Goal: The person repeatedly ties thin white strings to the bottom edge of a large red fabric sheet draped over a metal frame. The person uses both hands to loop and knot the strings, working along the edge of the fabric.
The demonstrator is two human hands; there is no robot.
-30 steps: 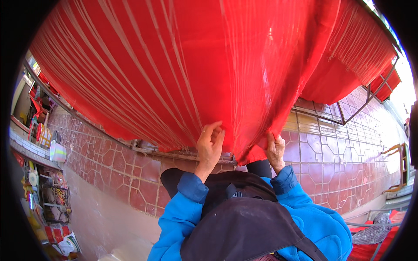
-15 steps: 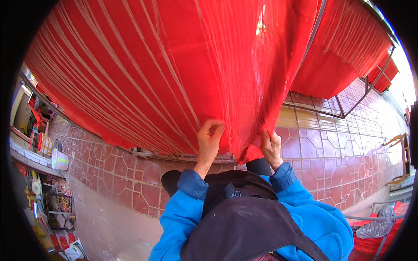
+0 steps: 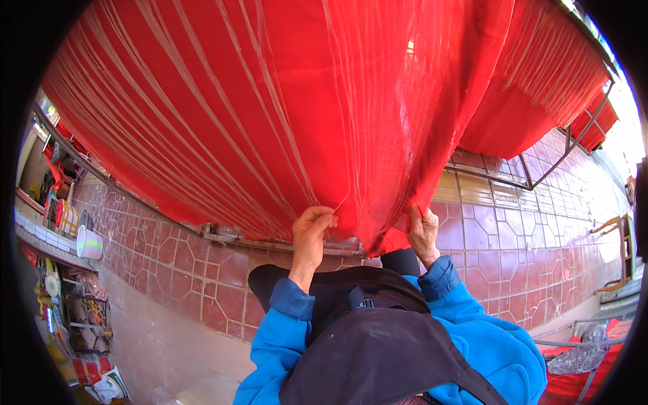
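A large red cloth (image 3: pixel 297 115) hangs in front of me, with many pale, thin threads (image 3: pixel 179 128) running down its face. My left hand (image 3: pixel 310 237) is closed in a pinch close to the cloth's lower edge. From its fingertips a short, thin thread slants up to the right. At the cloth's right side, my right hand (image 3: pixel 423 236) grips the bunched edge between thumb and fingers. Folds of fabric gather between both hands, and the lower corner droops over my dark trouser leg.
More red cloths (image 3: pixel 513 115) hang on a metal frame (image 3: pixel 533 185) at the right. A wooden chair (image 3: pixel 617 250) stands far right. At the left are a pale bucket (image 3: pixel 89 243) and a cluttered shelf (image 3: pixel 84 317). Reddish tiles (image 3: pixel 223 297) cover the floor.
My left hand has moved slightly down and left, its fingers now pinching a thread. My right hand keeps its hold on the cloth's edge. The view has shifted slightly.
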